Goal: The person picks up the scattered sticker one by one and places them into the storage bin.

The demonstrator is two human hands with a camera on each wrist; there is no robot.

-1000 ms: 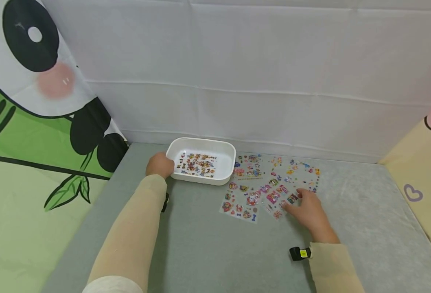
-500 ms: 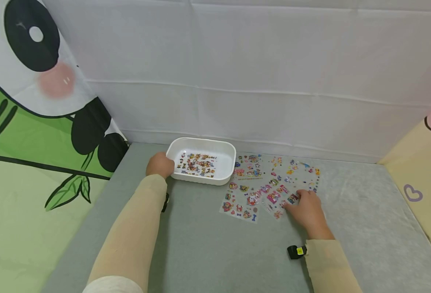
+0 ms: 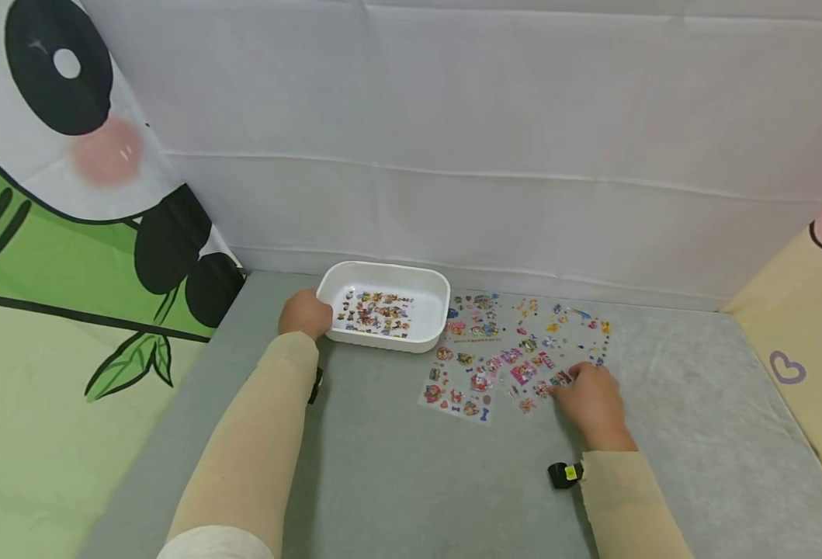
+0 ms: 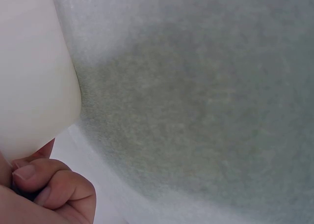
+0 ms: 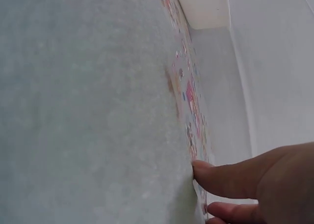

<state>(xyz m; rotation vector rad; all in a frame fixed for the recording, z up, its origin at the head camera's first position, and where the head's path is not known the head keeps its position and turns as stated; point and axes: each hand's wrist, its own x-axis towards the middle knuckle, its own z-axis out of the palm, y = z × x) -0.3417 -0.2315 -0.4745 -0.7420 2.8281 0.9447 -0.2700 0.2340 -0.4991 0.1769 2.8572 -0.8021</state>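
Observation:
My left hand [image 3: 304, 314] grips the left end of a white plastic tray [image 3: 428, 303], whose side wall fills the upper left of the left wrist view; its fingers are curled there. A clear sheet of small character stickers [image 3: 380, 314] lies inside the tray. To the right, my right hand [image 3: 592, 402] pinches the right edge of a sticker sheet [image 3: 525, 374] with pink pictures. In the right wrist view the thumb [image 5: 225, 179] bears on that sheet's edge, and the other fingers sit at its far side, partly hidden.
Other clear sticker sheets [image 3: 456, 386] lie overlapping beside the tray on the grey cloth-covered table [image 3: 411, 481]. A white sheet backdrop [image 3: 480, 155] rises directly behind the table. Printed cartoon cloths stand at left [image 3: 33, 373] and right [image 3: 795, 349].
My right hand has shifted slightly to the right, its fingers drawing closer together, and the pink sticker sheet has shifted a little with it. The left hand and tray stay put.

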